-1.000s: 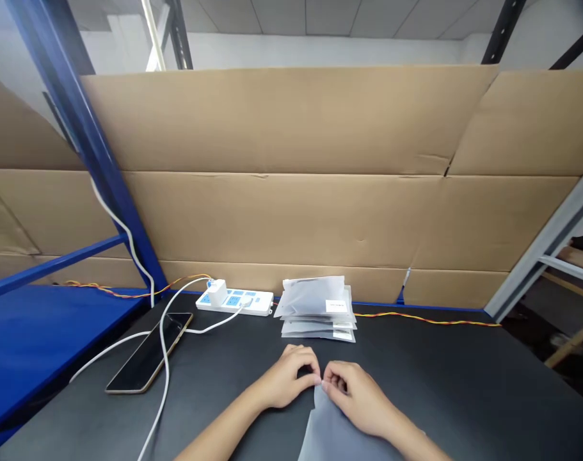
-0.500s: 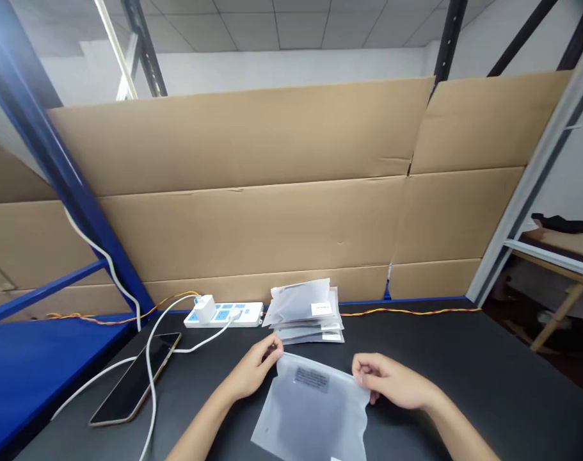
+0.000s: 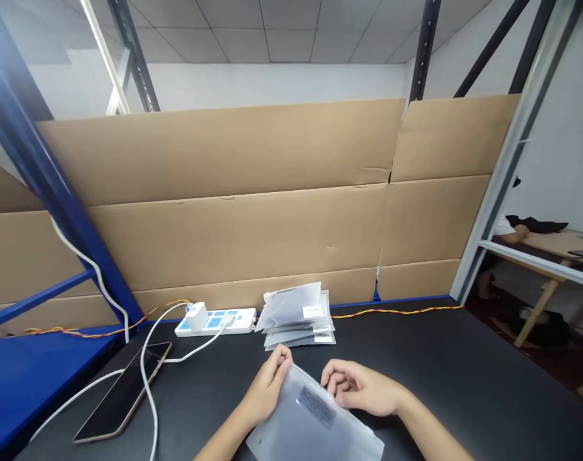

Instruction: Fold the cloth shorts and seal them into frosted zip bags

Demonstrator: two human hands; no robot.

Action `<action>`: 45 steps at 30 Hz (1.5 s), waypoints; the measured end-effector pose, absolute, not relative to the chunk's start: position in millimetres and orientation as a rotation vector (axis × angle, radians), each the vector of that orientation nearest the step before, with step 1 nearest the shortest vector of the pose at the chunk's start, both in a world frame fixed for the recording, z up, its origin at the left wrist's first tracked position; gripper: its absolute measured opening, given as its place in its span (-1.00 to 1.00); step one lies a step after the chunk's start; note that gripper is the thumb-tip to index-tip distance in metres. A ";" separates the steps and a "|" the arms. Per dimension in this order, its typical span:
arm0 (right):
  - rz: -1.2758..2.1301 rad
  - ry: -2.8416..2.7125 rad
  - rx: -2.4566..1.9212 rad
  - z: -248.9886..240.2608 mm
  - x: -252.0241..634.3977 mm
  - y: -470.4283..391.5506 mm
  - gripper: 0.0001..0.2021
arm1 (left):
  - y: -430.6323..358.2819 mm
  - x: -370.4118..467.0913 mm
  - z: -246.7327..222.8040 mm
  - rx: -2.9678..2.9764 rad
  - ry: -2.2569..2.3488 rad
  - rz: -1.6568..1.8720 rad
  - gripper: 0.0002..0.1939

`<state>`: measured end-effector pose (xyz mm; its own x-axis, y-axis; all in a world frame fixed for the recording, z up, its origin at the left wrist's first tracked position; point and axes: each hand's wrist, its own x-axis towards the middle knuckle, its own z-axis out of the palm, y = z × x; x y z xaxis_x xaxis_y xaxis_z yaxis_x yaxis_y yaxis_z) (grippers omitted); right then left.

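Observation:
A frosted plastic zip bag [image 3: 310, 426] with a dark printed block near its top edge lies tilted in front of me, its lower part cut off by the frame. Something dark and flat shows dimly through it. My left hand [image 3: 269, 390] is closed on its upper left corner, thumb on top. Along the upper edge, my right hand [image 3: 361, 388] has curled fingers at the bag's rim; the exact contact of the fingertips is partly hidden. Behind the hands sits a stack of similar frosted bags [image 3: 291, 307] with white labels.
A phone [image 3: 125, 394] lies at left under a white cable [image 3: 150, 390]. A white power strip [image 3: 217, 321] with a plugged-in charger [image 3: 196, 316] stands at the back. A cardboard wall [image 3: 253, 237] closes off the black tabletop [image 3: 445, 378]. Beyond the frame at right, part of a person [image 3: 512, 232] shows.
My right hand has moved left from the bag's upper right corner to mid-edge. The bag has turned, its right side dropping lower. The camera view has shifted slightly.

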<state>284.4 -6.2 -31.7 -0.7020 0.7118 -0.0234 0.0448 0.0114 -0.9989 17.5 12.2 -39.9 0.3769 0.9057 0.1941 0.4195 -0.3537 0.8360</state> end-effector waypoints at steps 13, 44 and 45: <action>1.618 -1.809 -0.836 -28.4 275.2 -9.5 -0.72 | 10.1 17.1 -37.5 1.940 1.147 0.943 -0.73; 0.901 -1.562 -1.496 -63.3 349.7 -56.2 -0.65 | 22.6 -116.8 -4.1 2.415 2.142 0.754 -0.67; 0.887 -1.530 -1.512 -67.2 350.2 -62.0 -0.64 | 15.3 -115.6 -5.8 2.418 2.155 0.772 -0.65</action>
